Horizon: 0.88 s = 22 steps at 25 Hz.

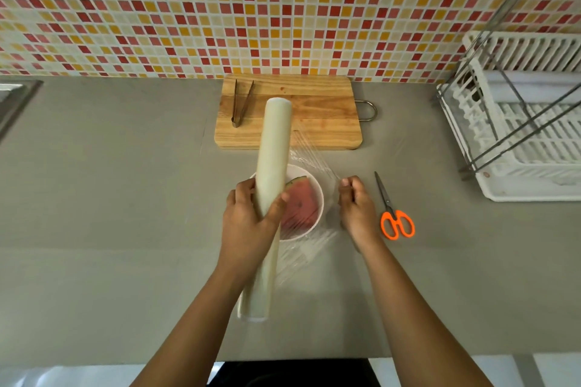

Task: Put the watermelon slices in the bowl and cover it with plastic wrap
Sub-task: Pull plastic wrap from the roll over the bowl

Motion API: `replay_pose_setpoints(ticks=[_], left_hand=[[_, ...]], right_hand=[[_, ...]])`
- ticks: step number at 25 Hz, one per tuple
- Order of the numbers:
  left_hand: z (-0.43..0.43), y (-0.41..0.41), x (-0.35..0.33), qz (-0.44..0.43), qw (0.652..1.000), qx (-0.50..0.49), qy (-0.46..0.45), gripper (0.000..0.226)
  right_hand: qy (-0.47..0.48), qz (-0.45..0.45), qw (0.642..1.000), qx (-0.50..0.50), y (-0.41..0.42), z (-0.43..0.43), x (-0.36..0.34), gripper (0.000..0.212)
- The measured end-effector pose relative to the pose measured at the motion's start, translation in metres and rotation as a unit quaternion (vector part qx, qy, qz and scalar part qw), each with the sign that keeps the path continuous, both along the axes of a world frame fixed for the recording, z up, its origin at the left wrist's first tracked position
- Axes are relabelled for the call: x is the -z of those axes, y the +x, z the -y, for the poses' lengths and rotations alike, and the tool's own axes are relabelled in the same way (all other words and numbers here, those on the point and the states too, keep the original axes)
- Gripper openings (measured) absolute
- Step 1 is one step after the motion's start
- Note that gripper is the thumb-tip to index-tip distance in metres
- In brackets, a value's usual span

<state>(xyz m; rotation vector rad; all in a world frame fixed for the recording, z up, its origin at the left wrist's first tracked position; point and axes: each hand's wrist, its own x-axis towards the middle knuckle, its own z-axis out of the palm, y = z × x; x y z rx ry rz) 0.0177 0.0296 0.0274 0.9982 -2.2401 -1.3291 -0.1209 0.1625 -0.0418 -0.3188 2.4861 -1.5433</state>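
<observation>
The left hand wraps its grip around the roll of plastic wrap, thumb on the right side and fingers on the left, holding it lengthwise above the left part of the bowl. The right hand pinches the loose edge of the film with fingers closed on it, just right of the bowl. The clear sheet stretches from the roll across the bowl to that hand, wrinkled and shiny. The white bowl sits on the grey table, and the watermelon slices lie inside it under the film, one green rind edge showing. Orange-handled scissors lie on the table just right of the right hand. Behind the bowl, a wooden cutting board carries metal tongs. A white dish rack stands at the far right.
</observation>
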Motion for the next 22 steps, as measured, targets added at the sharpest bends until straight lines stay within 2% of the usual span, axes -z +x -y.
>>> replay_pose_setpoints(ticks=[3,7,13,16,22], left_hand=[[0.004,-0.004,-0.002,0.004,0.999,-0.005,-0.04,0.056],[0.008,-0.004,-0.003,0.012,0.999,-0.014,-0.038,0.058],[-0.017,-0.017,-0.005,-0.021,0.999,0.033,-0.024,0.055],[-0.027,-0.028,-0.006,-0.017,0.997,0.048,-0.058,0.053],[-0.005,-0.024,-0.007,0.004,0.994,-0.014,-0.106,0.062]], right_hand=[[0.006,0.017,1.0,0.0,-0.003,0.013,0.002,0.034],[0.011,0.012,1.0,-0.006,-0.005,0.021,0.003,0.033],[0.008,-0.029,0.999,0.032,-0.015,-0.024,-0.003,0.029],[0.003,-0.019,0.998,0.051,-0.02,-0.034,0.0,0.028],[0.019,0.009,1.0,-0.006,-0.015,0.009,0.005,0.029]])
